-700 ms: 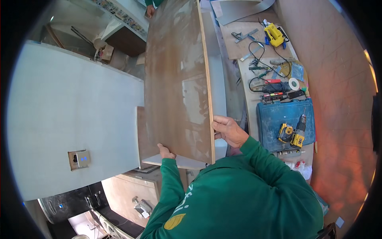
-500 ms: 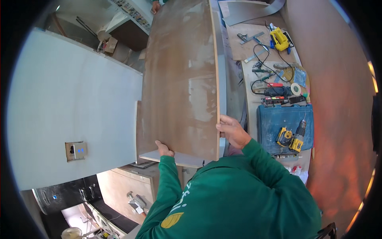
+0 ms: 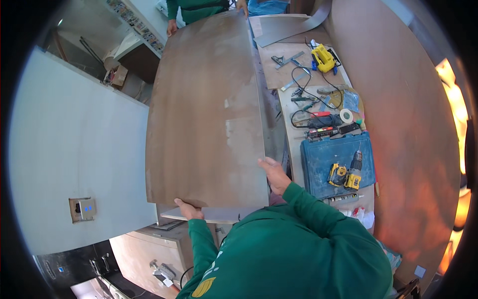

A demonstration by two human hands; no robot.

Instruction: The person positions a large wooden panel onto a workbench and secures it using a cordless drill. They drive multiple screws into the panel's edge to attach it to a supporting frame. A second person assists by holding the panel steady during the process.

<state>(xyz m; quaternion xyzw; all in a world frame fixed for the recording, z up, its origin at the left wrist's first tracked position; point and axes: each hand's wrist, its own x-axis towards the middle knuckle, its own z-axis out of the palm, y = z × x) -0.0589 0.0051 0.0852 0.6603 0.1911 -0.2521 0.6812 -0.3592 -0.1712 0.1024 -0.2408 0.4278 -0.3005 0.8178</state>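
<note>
A large brown wooden board (image 3: 206, 114) with pale smears stretches away from me. My left hand (image 3: 189, 209) grips its near edge, thumb on top and fingers underneath. At the near right edge my right hand (image 3: 275, 175) is closed on the board, thumb over the top face. The far end is held by a co-worker in a green top (image 3: 201, 11), one hand (image 3: 172, 27) at the far left corner and the other (image 3: 242, 6) at the far right. A pale panel (image 3: 221, 215) shows below the near edge.
Right of the board, a bench (image 3: 294, 167) carries a blue tool case (image 3: 313, 167) with a yellow drill (image 3: 354, 174) on it, a yellow corded power tool (image 3: 324, 59), squares and hand tools. A white panel (image 3: 99, 149) with a socket cutout stands left; a wooden cabinet (image 3: 144, 254) sits below.
The board has turned flatter, its right side edge now barely showing, and its near end covers more of the left side. My hands moved with it. More of the co-worker shows; the view shifted.
</note>
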